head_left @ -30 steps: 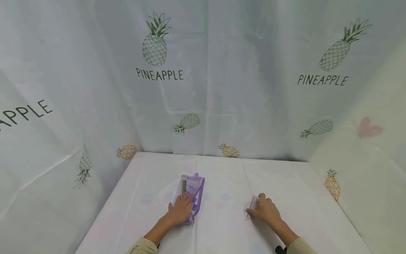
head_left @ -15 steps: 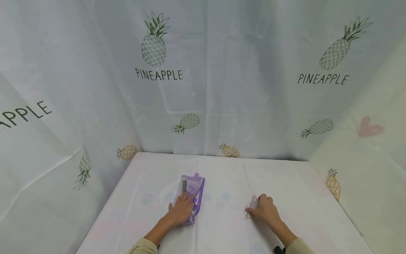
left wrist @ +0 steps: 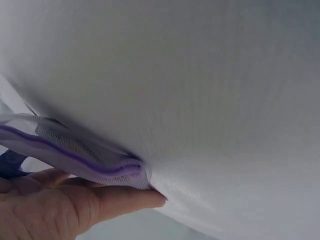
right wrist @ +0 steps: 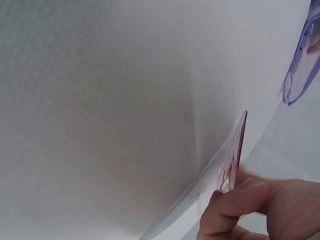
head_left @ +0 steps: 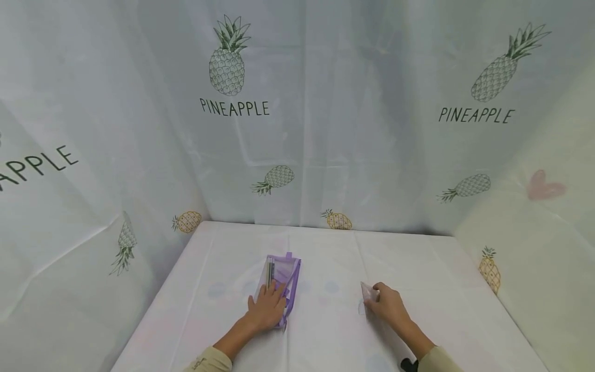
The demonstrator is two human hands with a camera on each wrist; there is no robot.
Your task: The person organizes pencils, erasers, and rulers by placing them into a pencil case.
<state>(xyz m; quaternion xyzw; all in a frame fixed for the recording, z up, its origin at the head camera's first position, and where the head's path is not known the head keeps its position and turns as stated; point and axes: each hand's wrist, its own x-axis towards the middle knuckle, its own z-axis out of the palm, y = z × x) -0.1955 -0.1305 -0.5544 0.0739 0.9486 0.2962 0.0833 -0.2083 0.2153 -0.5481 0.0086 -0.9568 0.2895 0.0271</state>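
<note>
A purple mesh pencil case [head_left: 292,281] lies left of the table's middle in the head view, with pencils [head_left: 270,271] showing through it. My left hand [head_left: 267,308] rests on it, fingers spread; the left wrist view shows the thumb along the case's edge [left wrist: 115,172]. Farther right, my right hand [head_left: 389,305] pinches a clear, pink-edged set square [head_left: 369,292], tilted up from the table. The right wrist view shows the set square [right wrist: 235,155] edge-on between thumb and fingers. A faint clear piece with a curved outline [head_left: 361,308] lies beside that hand; its kind is unclear.
A white cloth [head_left: 325,253] covers the table. Behind it hangs a pale curtain [head_left: 344,129] printed with pineapples, and more sheeting closes off both sides. A small black object [head_left: 409,365] shows near my right sleeve.
The set square has tipped up off the table in my right hand, its point now leaning up and left. The curved clear piece shows apart from it. My left hand has stayed on the pencil case.
</note>
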